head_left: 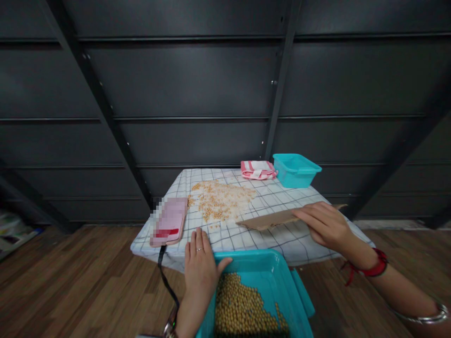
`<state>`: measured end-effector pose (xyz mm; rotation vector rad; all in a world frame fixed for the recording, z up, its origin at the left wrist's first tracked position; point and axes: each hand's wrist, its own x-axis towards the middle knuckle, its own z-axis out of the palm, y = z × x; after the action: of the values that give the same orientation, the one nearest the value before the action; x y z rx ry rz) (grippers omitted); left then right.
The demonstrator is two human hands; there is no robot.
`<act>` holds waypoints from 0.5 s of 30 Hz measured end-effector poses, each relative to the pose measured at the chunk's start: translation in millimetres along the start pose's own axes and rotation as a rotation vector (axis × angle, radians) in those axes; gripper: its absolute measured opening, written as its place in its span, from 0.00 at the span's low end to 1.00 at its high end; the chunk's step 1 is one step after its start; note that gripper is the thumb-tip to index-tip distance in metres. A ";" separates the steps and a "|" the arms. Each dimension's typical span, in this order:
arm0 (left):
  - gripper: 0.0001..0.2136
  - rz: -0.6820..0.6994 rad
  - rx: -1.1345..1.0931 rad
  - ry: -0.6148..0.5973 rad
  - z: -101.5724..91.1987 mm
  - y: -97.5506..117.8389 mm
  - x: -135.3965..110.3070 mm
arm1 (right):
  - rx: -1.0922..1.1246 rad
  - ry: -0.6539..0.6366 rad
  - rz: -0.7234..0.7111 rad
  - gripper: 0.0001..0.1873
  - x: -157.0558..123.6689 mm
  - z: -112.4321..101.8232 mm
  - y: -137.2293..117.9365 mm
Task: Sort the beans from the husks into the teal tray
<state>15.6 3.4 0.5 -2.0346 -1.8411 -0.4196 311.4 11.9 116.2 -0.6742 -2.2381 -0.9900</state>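
Right hand [319,224]: clamped on cardboard strip [269,219], leaving edge free left of grip
Left hand [200,263]: spread, thumb over teal tub [275,274], perhaps steadying

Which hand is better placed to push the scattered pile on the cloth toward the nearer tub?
Probably the right hand: it holds the cardboard strip, whose free end is close to the pile. The left hand holds nothing, its thumb over the rim of the nearer tub.
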 end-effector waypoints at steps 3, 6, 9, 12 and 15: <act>0.42 0.002 -0.002 0.002 0.1 -0.2 -0.4 | 0.006 -0.012 0.002 0.23 0.6 -2.9 -1.2; 0.42 0.004 -0.011 0.013 0.5 -0.6 -1.2 | -0.010 0.011 0.007 0.24 1.9 -3.1 0.8; 0.43 0.015 -0.011 0.033 0.5 -1.3 -2.1 | -0.039 0.011 0.008 0.22 3.6 -0.4 4.2; 0.43 0.021 -0.003 0.051 0.4 -2.2 -2.8 | -0.043 -0.033 0.004 0.21 4.4 3.0 5.4; 0.42 0.018 0.006 0.061 0.7 -3.0 -3.3 | -0.021 -0.039 0.003 0.21 3.6 4.0 3.6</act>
<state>12.3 1.1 -1.4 -2.0101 -1.7849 -0.4658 310.0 17.8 118.2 -0.7116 -2.2623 -1.0089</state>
